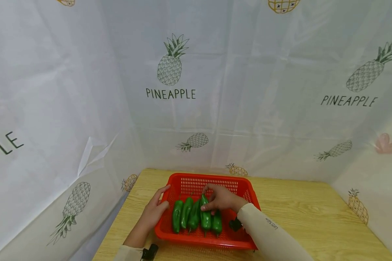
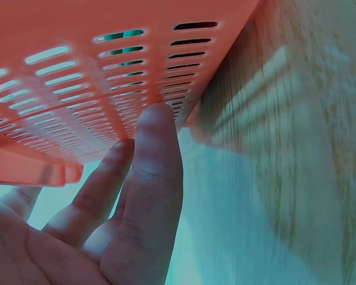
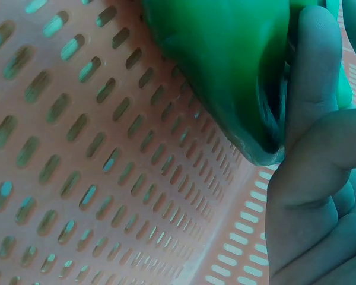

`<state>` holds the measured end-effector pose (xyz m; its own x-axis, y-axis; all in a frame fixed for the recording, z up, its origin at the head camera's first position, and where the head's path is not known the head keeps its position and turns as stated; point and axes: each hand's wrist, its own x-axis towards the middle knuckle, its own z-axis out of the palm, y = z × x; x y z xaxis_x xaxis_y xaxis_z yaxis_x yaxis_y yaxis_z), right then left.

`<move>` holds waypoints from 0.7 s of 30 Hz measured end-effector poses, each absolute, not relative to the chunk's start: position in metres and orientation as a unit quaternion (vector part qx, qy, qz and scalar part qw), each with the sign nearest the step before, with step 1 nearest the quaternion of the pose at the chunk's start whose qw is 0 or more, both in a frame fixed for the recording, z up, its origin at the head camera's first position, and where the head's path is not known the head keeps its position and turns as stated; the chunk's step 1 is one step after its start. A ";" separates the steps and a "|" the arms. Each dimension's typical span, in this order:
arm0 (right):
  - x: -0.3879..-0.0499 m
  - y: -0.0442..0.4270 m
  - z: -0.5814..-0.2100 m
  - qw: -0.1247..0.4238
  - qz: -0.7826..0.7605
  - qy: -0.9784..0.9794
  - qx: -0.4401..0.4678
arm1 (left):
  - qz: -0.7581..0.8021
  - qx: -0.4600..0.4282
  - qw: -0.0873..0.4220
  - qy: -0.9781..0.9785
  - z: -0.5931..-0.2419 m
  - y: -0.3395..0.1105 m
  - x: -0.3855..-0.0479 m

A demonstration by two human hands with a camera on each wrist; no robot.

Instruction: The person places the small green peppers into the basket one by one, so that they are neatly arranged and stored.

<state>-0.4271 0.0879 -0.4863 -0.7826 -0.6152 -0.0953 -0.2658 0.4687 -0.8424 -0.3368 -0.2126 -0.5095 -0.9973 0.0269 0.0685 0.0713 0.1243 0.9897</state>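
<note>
Several green chili peppers (image 1: 194, 216) lie side by side in a red plastic basket (image 1: 205, 239). Over the basket, my right hand (image 1: 223, 198) pinches one pepper (image 1: 205, 221) between thumb and fingers near its upper end. Close up in the right wrist view, a glossy green pepper (image 3: 225, 59) is beside the fingers, against the slotted basket wall (image 3: 107, 160). At the basket's left side, my left hand (image 1: 153, 212) rests with fairly straight fingers. Its fingertips touch the outer slotted wall (image 2: 77, 95) in the left wrist view.
The basket stands on a light wooden table (image 1: 300, 206). Behind and beside it hangs a white curtain (image 1: 248, 108) printed with pineapples. A small black object (image 1: 236, 224) shows by my right wrist, and another dark device (image 1: 149, 252) by my left wrist.
</note>
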 end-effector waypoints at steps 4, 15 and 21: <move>-0.426 0.087 -0.484 0.198 -0.451 0.830 -0.263 | -0.662 -0.026 0.016 -0.749 -0.510 -0.212 -0.337; -0.427 0.085 -0.482 0.160 -0.427 0.849 -0.269 | -0.668 -0.034 0.017 -0.744 -0.507 -0.214 -0.338; -0.428 0.088 -0.484 0.148 -0.398 0.862 -0.275 | -0.661 -0.043 0.010 -0.749 -0.508 -0.214 -0.338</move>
